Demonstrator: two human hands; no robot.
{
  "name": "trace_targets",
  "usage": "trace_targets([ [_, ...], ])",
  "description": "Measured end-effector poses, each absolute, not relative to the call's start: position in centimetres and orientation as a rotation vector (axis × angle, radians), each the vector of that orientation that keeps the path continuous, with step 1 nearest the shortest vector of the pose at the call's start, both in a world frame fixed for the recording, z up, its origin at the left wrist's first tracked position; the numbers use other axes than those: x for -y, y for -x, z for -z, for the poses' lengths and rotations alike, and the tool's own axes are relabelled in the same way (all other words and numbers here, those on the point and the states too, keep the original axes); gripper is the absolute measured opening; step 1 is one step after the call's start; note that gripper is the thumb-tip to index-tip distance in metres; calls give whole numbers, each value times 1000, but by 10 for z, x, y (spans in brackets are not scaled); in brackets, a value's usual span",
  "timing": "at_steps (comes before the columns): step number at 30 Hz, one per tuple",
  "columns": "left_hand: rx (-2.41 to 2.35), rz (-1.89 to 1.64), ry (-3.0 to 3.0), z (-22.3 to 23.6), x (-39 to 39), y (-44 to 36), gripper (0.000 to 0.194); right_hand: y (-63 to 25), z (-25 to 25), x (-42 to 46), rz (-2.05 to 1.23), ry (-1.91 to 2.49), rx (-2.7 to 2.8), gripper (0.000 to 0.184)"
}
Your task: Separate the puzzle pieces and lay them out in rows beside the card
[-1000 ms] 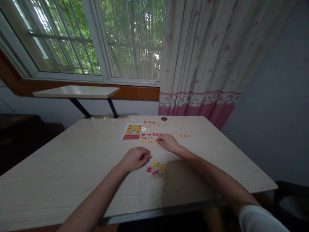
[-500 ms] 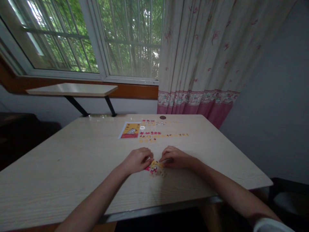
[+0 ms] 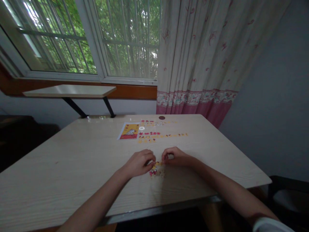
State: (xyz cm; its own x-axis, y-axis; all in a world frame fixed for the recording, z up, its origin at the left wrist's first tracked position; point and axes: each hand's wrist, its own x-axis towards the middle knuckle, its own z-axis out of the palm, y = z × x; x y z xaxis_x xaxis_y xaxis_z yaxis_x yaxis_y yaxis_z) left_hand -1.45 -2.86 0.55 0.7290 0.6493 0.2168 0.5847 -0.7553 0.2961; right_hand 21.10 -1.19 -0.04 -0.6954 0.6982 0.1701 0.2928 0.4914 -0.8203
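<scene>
A small cluster of joined jigsaw pieces (image 3: 157, 169), yellow and red, lies on the pale wooden table (image 3: 72, 167) in front of me. My left hand (image 3: 140, 162) rests with curled fingers on the cluster's left edge. My right hand (image 3: 175, 157) is curled at its upper right edge, fingertips pinched on a piece I cannot make out clearly. Farther back lie rows of loose puzzle pieces (image 3: 159, 135) and a yellow and red reference picture card (image 3: 129, 131).
A small dark round disc (image 3: 162, 118) sits near the table's far edge. Beyond it are a barred window (image 3: 96, 38), a narrow shelf on brackets (image 3: 70, 91) and a flowered curtain (image 3: 205, 58). The table's front edge (image 3: 169, 207) runs close below my forearms.
My right hand came back from the far rows of pieces to the cluster near me. My left hand slid slightly right onto the cluster. The view shifted a little.
</scene>
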Motion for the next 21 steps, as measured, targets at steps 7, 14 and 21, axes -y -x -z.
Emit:
trace_targets([
  [7, -948, -711, -2582, -3, 30, 11, 15, -196, 5, 9, -1158, 965, 1934, 25],
  [14, -979, -868, -2638, 0, 28, 12, 15, -192, 10, 8, -1228, 973, 1890, 32],
  [21, -988, -946, -2661, 1, 27, 12, 14, -193, 13, 5, -1002, 989, 1935, 25],
])
